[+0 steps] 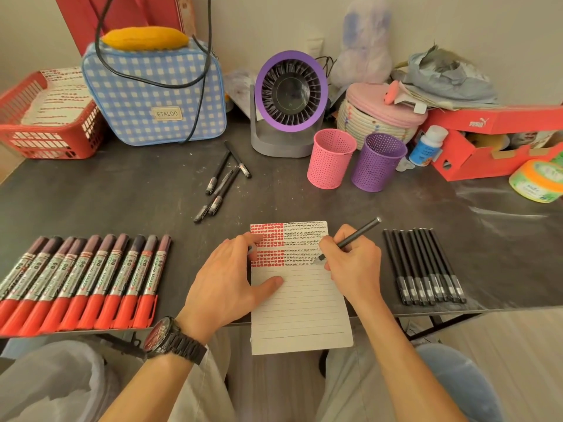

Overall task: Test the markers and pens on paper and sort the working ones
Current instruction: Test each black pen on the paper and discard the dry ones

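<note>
Pen [356, 237] testing is under way on a lined sheet of paper [300, 303], which lies at the near edge of the dark table [122, 202] with its lower end hanging over that edge. The right hand [353, 266] pinches the black pen, fingers curled round the barrel. The tip seems to touch the sheet at the right end of the lowest scribbled row, though the fingers hide part of it. The sheet's upper rows carry red blots on the left and black scribbles on the right.

The left hand [225, 278], with a dark watch [170, 336] on its wrist, lies flat on the sheet's left side with its fingers spread and covers part of the red blots.

A row of red-capped markers [82, 281] lies to the left, the outermost cut off by the frame. A neat row of black pens [423, 266] lies to the right. More black pens sit in a loose pile [222, 181] farther back, near a pink cup [330, 159] and a purple cup [377, 162], whose insides are hard to make out.
</note>
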